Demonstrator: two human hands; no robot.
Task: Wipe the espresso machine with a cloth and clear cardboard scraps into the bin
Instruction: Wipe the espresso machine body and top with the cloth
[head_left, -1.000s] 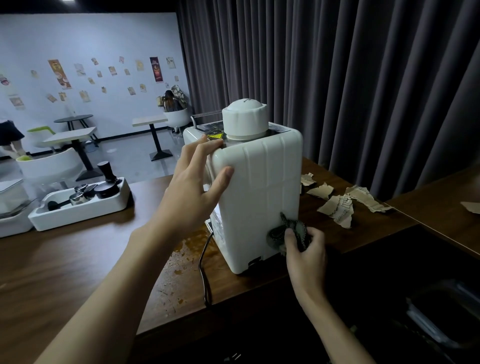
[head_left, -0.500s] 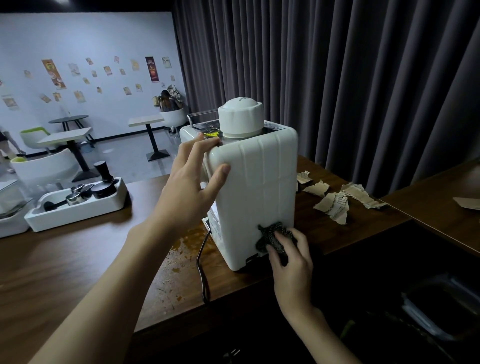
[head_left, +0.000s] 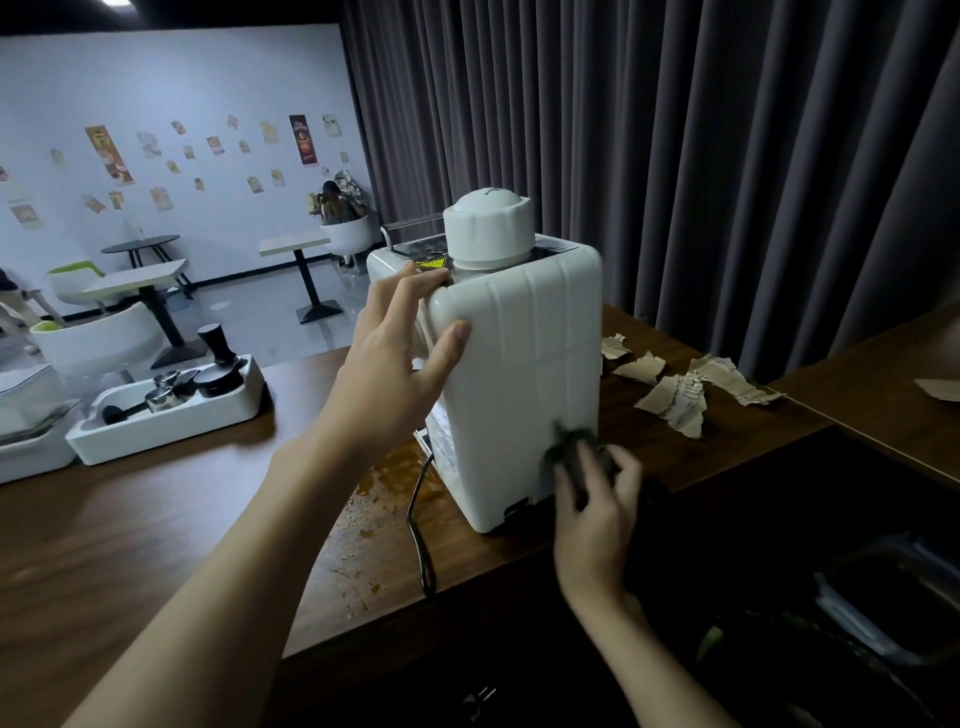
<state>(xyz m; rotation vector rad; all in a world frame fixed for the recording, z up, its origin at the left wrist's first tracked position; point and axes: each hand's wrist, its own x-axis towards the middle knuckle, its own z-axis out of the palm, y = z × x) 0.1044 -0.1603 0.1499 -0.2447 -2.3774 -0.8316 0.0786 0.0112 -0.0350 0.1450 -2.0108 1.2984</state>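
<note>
A white espresso machine (head_left: 524, 384) stands upright near the front edge of a dark wooden surface (head_left: 156, 519), its ribbed back panel turned toward the camera and a round white cap (head_left: 488, 228) on top. The left hand (head_left: 395, 374) grips the machine's upper left corner, fingers (head_left: 421, 283) curled over the top edge and the thumb pressed flat against the back panel. The right hand (head_left: 597, 499) is low on the panel near its right edge, clenched around a dark cloth (head_left: 566, 447) and pressing it against the white casing; the hand and cloth are blurred, so the cloth's pattern cannot be made out. A black power cord (head_left: 418, 525) runs from under the machine and drops over the front edge. Brown stains and crumbs (head_left: 374, 499) mark the wood just left of the machine's base. Torn cardboard scraps (head_left: 675, 395) lie scattered on the surface to the right of the machine, apart from it, with one more piece (head_left: 940, 389) on the adjoining wooden top at far right. Below, at lower right, a dark bin (head_left: 893, 608) sits in shadow. At left, well apart from the machine, a white tray (head_left: 171, 421) holds a black tamper (head_left: 218, 353) and metal coffee tools. Grey curtains (head_left: 675, 156) hang behind
</note>
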